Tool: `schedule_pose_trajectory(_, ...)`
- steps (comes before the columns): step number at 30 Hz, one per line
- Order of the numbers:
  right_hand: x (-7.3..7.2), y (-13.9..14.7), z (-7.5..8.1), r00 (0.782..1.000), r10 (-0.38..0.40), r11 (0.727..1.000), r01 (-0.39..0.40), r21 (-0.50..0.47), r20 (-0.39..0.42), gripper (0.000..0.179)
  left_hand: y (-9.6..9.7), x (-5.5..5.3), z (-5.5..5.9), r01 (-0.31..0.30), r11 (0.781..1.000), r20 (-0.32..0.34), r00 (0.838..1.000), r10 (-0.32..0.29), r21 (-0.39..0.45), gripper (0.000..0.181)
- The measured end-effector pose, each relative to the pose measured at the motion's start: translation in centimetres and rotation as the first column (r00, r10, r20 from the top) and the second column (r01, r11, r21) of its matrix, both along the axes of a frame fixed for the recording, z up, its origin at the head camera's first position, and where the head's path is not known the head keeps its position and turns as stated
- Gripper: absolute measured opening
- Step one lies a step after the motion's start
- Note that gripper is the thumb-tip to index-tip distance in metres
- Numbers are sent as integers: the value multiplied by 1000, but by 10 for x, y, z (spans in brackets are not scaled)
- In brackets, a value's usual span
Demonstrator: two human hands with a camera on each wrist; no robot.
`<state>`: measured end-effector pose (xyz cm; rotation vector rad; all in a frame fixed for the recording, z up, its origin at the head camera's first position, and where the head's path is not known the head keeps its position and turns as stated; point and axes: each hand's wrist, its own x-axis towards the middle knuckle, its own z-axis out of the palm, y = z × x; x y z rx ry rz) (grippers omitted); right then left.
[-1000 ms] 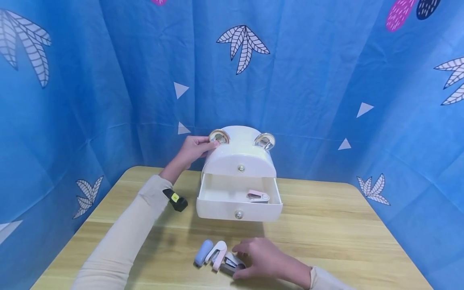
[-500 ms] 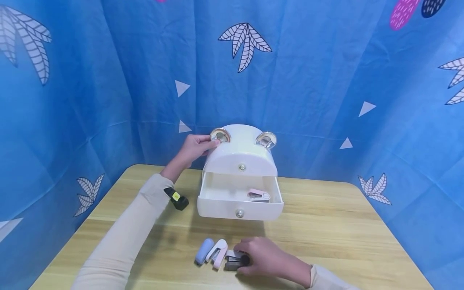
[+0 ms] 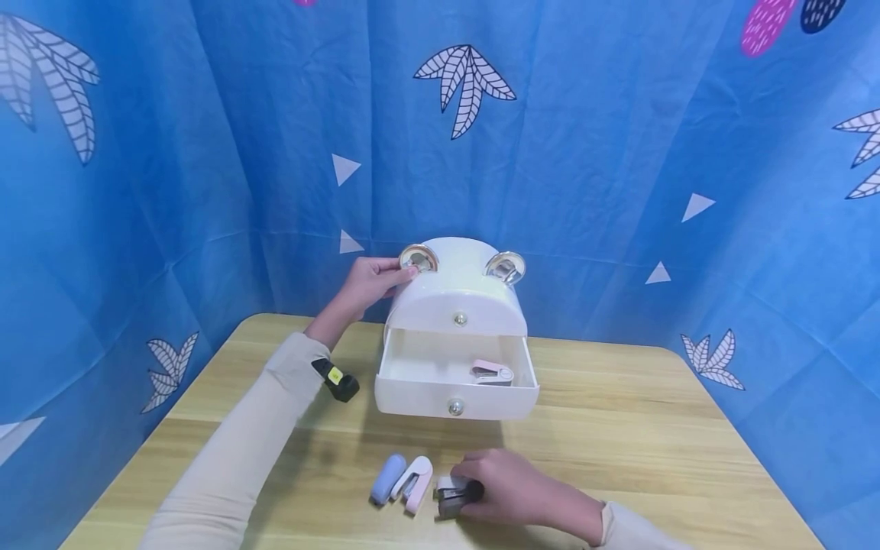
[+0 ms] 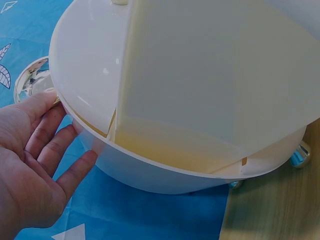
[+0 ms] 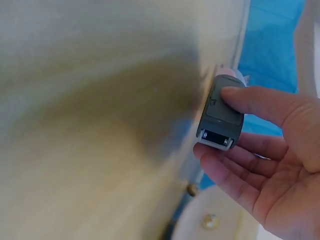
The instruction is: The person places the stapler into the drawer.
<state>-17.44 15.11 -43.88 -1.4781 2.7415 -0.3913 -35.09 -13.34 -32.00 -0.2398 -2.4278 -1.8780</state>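
In my head view, my right hand [image 3: 507, 489] pinches a two-tone stapler [image 3: 451, 506] at lower centre, pale above and dark grey below; the right wrist view shows rounded edges, an inset panel and a pale-rimmed opening; my left hand [image 3: 367, 286] pinches a shiny ear [image 3: 418, 258] of the white drawer box [image 3: 457, 283] mid-frame; a pink-and-white stapler [image 3: 422, 487] lies on the counter [image 3: 619, 443].

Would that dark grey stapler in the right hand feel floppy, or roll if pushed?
The dark grey stapler likely feels stiff: it shows no bend in the right hand. Its flat underside probably favours sliding over rolling.
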Motion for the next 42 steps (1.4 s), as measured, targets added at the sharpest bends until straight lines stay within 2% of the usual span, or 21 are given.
schedule_pose_trajectory(6, -1, 9, 30, 996, 84, 993, -85, -78, -16, 21, 1, 1, -1, -2, 1000, -4, 1000, 2, -2, 44)
schedule_pose_trajectory(10, -3, 15, 57, 992, 104, 984, -113, -137, -70, 23, 1, 1, 0, -3, 1000, -9, 1000, 3, 2, 43)
schedule_pose_trajectory(13, -3, 22, 78, 991, 84, 979, -102, -177, -106, 31, 2, 2, 1, -4, 1000, -11, 1000, 4, 1, 43)
schedule_pose_trajectory(18, -5, 31, 111, 994, 26, 977, -47, -209, -102, 35, 2, 2, 1, -3, 1000, -7, 1000, 3, -9, 44)
schedule_pose_trajectory(24, -18, 37, 139, 987, -50, 977, 17, -211, -153, 36, 0, 0, -1, 8, 1000, -16, 1000, -8, -2, 44)
schedule_pose_trajectory(29, -37, 34, 153, 974, -107, 986, 77, -149, -202, 36, 0, 1, -1, 9, 1000, -24, 1000, -9, -6, 45)
schedule_pose_trajectory(33, -49, 27, 157, 970, -127, 990, 113, -79, -206, 34, 0, 1, -1, 5, 1000, -23, 1000, -5, -3, 45)
schedule_pose_trajectory(37, -58, 19, 159, 974, -134, 991, 136, -2, -185, 30, 0, 0, -2, 4, 1000, -28, 1000, -4, 1, 45)
schedule_pose_trajectory(42, -68, 10, 160, 975, -93, 991, 111, 78, -203, 16, -1, 0, -2, 3, 1000, -24, 1000, -3, -2, 45)
